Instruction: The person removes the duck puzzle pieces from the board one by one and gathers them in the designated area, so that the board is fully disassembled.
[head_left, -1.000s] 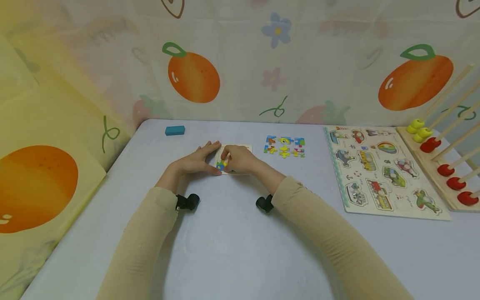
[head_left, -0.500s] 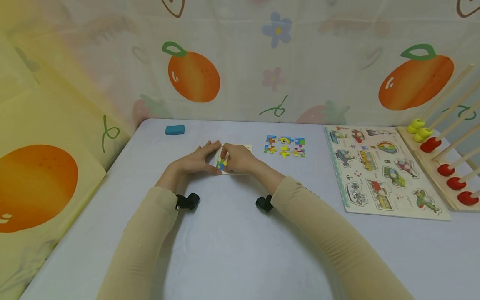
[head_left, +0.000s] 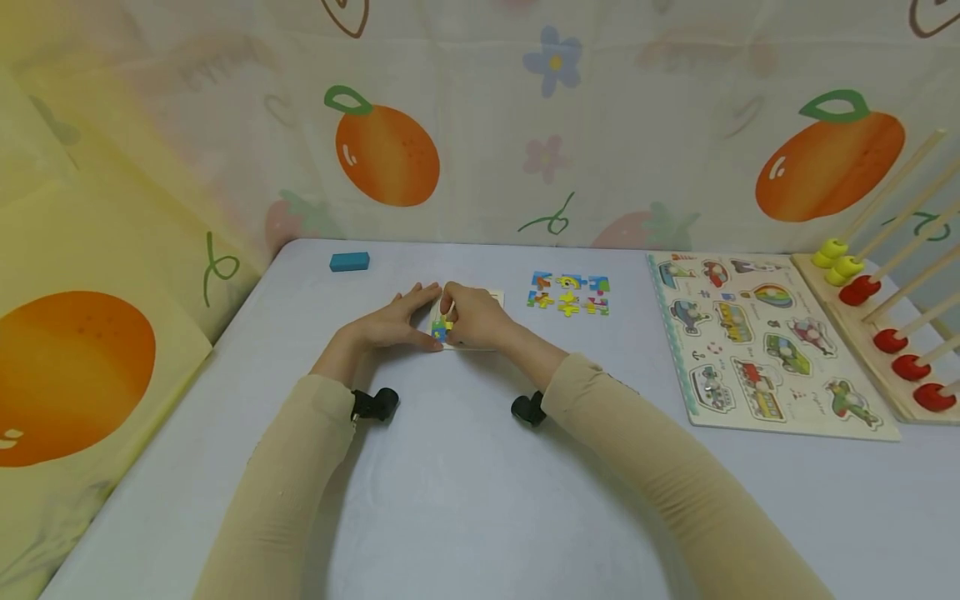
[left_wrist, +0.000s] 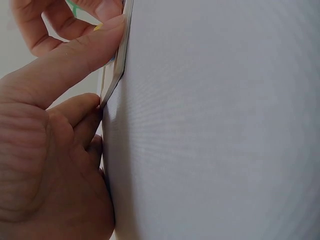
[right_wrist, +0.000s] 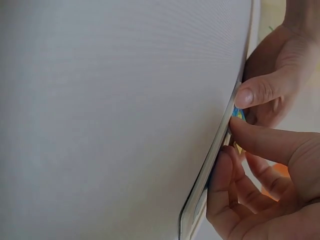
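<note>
In the head view a small pale puzzle tray (head_left: 497, 296) lies between the two hands, with blue and yellow puzzle pieces (head_left: 438, 331) at its left side. My left hand (head_left: 386, 323) spreads its fingers along the tray's left side, its thumb resting on the near left corner. My right hand (head_left: 477, 318) bends over the tray and covers much of it. Thumb and curled fingers of that hand pinch a small yellow puzzle piece (right_wrist: 238, 148), mostly hidden by the fingers, right at the tray's surface. The left wrist view shows the left thumb (left_wrist: 75, 57) lying against the tray edge (left_wrist: 120, 67).
Several loose puzzle pieces (head_left: 568, 293) lie in two rows right of the tray. A blue block (head_left: 349, 262) sits at the back left. Further right are a picture puzzle board (head_left: 750, 350) and a wooden bead stand (head_left: 877, 333). A printed cloth (head_left: 480, 150) hangs behind the table.
The right hand's fingers shift and tilt slightly over the left part of the tray, and its knuckles rise a little. The left hand stays put.
</note>
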